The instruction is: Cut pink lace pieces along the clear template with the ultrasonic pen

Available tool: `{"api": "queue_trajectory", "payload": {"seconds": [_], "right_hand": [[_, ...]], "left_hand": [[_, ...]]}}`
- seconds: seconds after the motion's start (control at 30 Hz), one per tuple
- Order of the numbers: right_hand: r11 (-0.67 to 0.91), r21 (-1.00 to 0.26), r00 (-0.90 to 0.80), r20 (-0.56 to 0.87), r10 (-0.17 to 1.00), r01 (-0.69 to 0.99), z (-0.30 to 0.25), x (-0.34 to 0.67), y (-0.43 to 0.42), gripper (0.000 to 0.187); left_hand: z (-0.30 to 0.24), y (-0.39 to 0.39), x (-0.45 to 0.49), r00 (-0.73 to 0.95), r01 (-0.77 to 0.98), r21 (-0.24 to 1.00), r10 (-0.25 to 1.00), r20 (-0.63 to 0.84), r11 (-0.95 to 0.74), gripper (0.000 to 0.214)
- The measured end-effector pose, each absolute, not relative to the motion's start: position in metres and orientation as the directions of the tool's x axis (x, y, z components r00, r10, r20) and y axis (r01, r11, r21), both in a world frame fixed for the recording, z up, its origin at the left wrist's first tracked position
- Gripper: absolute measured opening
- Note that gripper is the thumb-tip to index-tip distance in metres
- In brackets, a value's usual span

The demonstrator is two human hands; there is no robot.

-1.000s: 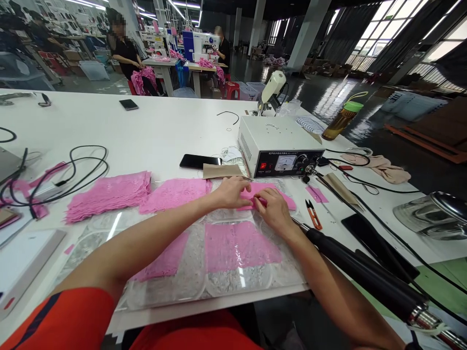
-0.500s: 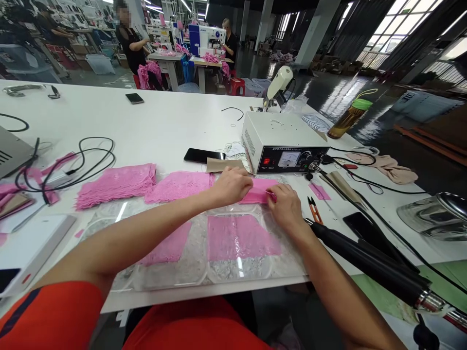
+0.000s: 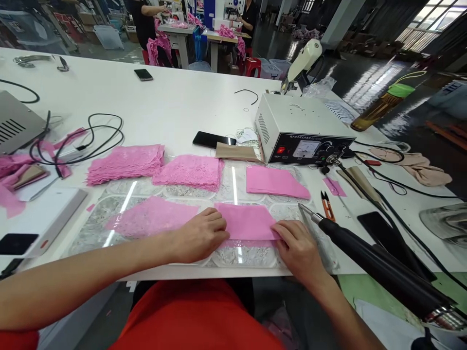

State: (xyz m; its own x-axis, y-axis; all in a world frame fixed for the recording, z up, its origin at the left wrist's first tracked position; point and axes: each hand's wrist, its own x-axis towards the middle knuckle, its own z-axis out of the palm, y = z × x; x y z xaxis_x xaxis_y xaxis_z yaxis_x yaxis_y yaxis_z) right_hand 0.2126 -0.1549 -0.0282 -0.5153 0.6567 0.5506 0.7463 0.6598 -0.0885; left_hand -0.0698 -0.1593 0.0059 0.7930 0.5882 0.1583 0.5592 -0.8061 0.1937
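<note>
White tabletop (image 3: 109,97) surrounds a clear mat (image 3: 251,260). Right hand (image 3: 299,250) pinches the near-right corner of a pink panel (image 3: 248,221) lying between it and the left hand (image 3: 206,234), curled at the opposite edge, grip hidden. Aligning seems underway; the next move calls for light, even tension. Beyond both lies a pink stack (image 3: 273,183); rightward, a black handpiece (image 3: 368,262).

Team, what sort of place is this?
Most likely a garment-sewing workshop: a sewing machine stands in the background, stacked pink lace pieces and a smooth pink fabric panel lie on the white table, with orange-handled thread snips nearby.
</note>
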Motion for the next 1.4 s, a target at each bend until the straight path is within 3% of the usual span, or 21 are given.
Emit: {"api": "queue_trajectory", "payload": {"seconds": [0.23, 0.37, 0.5, 0.7, 0.83, 0.93, 1.4], "right_hand": [[0.585, -0.260, -0.378, 0.552, 0.743, 0.769, -0.029, 0.221, -0.159, 0.029], [0.548, -0.337, -0.320, 0.540, 0.779, 0.765, -0.035, 0.223, -0.162, 0.028], [0.534, -0.344, -0.295, 0.549, 0.782, 0.773, -0.037, 0.224, -0.164, 0.030], [0.524, -0.368, -0.261, 0.567, 0.781, 0.768, -0.040, 0.225, -0.164, 0.030], [0.500, -0.387, -0.230, 0.564, 0.793, 0.775, -0.043, 0.225, -0.164, 0.029], [0.482, -0.402, -0.198, 0.572, 0.796, 0.779, -0.044, 0.224, -0.164, 0.026], [0.476, -0.458, -0.142, 0.592, 0.793, 0.751, -0.039, 0.218, -0.162, 0.017]], "left_hand": [[0.008, -0.163, -0.069, 0.808, 0.549, 0.115, 0.561, 0.179, -0.828, 0.020], [0.019, -0.158, -0.058, 0.786, 0.560, 0.235, 0.600, 0.153, -0.794, 0.024], [0.024, -0.143, -0.023, 0.767, 0.559, 0.363, 0.631, 0.117, -0.746, 0.011], [0.016, -0.124, 0.040, 0.729, 0.609, 0.462, 0.684, -0.006, -0.645, 0.015], [0.013, -0.124, 0.059, 0.700, 0.629, 0.489, 0.714, -0.017, -0.605, 0.020], [0.011, -0.123, 0.062, 0.676, 0.635, 0.523, 0.737, -0.019, -0.569, 0.012], [0.003, -0.111, 0.055, 0.631, 0.456, 0.851, 0.769, -0.104, -0.259, 0.026]]}}
